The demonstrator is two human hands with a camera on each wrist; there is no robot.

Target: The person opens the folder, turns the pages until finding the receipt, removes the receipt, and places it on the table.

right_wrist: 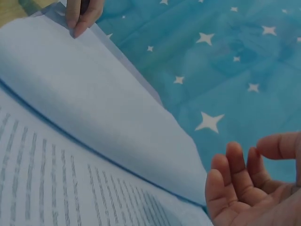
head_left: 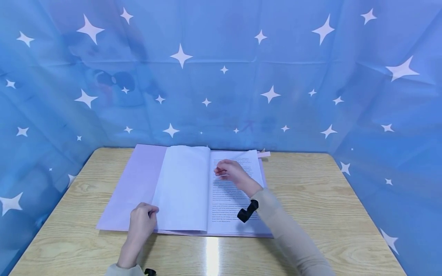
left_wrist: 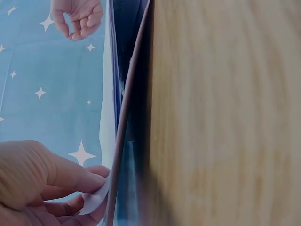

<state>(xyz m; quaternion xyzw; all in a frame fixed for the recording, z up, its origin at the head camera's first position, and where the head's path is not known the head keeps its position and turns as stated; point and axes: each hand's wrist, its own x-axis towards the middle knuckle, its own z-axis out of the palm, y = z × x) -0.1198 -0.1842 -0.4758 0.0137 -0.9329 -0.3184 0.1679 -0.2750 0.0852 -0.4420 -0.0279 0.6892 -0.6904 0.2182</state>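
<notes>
A lilac folder point(head_left: 139, 176) lies spread on the table with sheets of paper inside. On its left half is a blank white page point(head_left: 183, 188); the printed page point(head_left: 229, 209) to the right carries lines of text. Between thumb and fingers, my left hand point(head_left: 141, 221) pinches the lower left corner of the blank page, and the curled paper corner point(left_wrist: 95, 200) shows in the left wrist view. Above the printed page hangs my right hand point(head_left: 235, 174), its fingers loosely bent and holding nothing, as the right wrist view of the fingers point(right_wrist: 235, 172) shows.
The wooden table point(head_left: 310, 199) extends on both sides of the folder. A pink strip point(head_left: 264, 154) sticks out at the folder's upper right corner. Behind the table hangs a blue curtain point(head_left: 221, 84) with white stars. A black band point(head_left: 248, 211) is on the right wrist.
</notes>
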